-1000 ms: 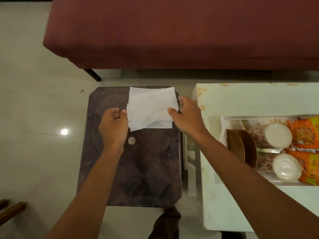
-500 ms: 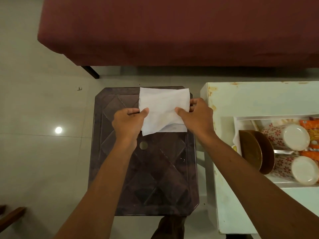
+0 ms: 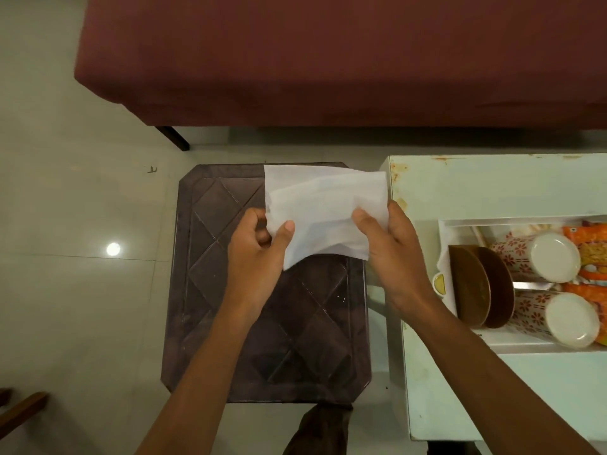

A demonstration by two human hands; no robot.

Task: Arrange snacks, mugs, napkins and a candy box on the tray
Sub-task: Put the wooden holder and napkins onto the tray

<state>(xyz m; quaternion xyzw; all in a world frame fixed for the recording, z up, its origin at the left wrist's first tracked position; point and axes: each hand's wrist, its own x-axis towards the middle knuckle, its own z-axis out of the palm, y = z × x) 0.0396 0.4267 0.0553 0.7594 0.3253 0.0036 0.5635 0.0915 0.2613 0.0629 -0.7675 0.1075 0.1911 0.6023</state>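
A white napkin [image 3: 323,208] is held above the far right part of a dark brown stool top [image 3: 272,323]. My left hand [image 3: 259,254] pinches its near left edge and my right hand [image 3: 394,254] grips its right side; the paper bends between them. On the white table at the right stands a white tray [image 3: 443,226]. In it lie two floral mugs [image 3: 538,262] on their sides, two brown bowls [image 3: 483,287] on edge and orange snack packets [image 3: 588,244].
A maroon sofa [image 3: 328,60] fills the far side, with one dark leg on the pale tiled floor [image 3: 82,224]. The white table [image 3: 492,188] stands close to the stool's right edge. Wooden pieces [image 3: 19,412] show at the bottom left.
Both hands have lifted the napkin off the stool and drawn it nearer, so it now sags and folds between them. The view has shifted slightly left.
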